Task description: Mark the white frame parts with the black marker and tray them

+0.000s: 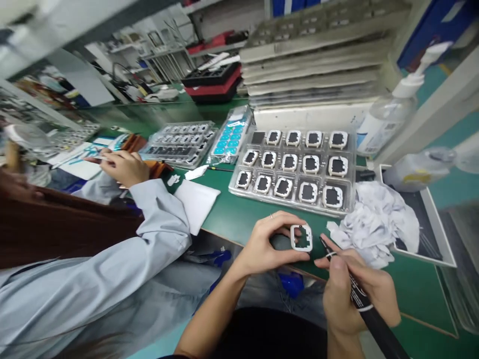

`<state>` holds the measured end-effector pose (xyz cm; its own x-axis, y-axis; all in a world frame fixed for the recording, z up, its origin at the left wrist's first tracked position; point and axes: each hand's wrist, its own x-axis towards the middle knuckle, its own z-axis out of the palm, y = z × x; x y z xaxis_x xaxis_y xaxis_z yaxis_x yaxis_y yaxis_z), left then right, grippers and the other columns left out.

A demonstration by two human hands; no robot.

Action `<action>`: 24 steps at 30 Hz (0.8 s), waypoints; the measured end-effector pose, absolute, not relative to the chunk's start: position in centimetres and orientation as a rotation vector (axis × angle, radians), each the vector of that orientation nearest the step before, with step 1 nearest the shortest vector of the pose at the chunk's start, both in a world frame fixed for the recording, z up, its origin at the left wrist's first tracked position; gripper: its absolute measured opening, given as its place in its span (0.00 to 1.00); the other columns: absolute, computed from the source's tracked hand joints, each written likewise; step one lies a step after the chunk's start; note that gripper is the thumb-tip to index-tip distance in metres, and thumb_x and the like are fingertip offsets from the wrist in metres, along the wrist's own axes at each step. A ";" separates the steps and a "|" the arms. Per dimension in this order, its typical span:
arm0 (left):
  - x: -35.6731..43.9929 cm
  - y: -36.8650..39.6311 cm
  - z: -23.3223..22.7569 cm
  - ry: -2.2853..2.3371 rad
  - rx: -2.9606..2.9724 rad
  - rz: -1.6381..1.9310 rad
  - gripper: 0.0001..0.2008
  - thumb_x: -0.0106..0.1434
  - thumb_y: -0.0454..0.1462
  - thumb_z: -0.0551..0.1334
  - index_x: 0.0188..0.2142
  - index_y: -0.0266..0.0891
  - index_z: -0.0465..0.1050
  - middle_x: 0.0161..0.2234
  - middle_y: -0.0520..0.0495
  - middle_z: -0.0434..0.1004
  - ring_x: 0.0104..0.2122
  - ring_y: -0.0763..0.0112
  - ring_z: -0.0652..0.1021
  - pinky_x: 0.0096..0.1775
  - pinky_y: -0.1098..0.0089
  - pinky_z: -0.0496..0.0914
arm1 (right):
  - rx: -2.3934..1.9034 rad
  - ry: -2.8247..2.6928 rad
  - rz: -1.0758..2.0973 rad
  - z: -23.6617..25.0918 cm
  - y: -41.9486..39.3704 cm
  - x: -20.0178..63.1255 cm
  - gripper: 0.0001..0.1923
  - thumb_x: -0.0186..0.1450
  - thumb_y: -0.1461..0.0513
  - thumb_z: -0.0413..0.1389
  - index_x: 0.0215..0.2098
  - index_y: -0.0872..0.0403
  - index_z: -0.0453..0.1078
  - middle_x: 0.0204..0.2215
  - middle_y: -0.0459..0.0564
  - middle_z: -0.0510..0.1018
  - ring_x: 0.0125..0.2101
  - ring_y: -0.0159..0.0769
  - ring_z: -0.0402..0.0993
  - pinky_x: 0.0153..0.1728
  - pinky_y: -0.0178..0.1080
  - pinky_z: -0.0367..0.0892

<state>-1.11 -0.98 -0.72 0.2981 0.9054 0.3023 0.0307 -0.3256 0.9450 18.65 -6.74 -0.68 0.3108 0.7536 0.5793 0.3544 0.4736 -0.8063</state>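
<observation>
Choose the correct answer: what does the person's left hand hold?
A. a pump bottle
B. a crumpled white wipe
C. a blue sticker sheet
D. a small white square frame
D: the left hand pinches a small white square frame between its fingers, above the green table, while the right hand holds a black pen-like tool whose tip points toward the frame.

Clear tray of framed parts (239,192), crumpled white wipes (377,224), pump bottle (385,117), co-worker's sleeve (157,219)
</observation>
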 end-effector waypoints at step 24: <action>-10.5 22.8 8.7 1.866 2.385 0.597 0.28 0.75 0.42 0.71 0.71 0.40 0.85 0.72 0.31 0.79 0.72 0.30 0.72 0.74 0.29 0.67 | -1.006 -1.154 0.292 -1.5 -5.9 17.7 0.08 0.78 0.64 0.70 0.38 0.53 0.83 0.28 0.48 0.85 0.30 0.41 0.87 0.30 0.39 0.79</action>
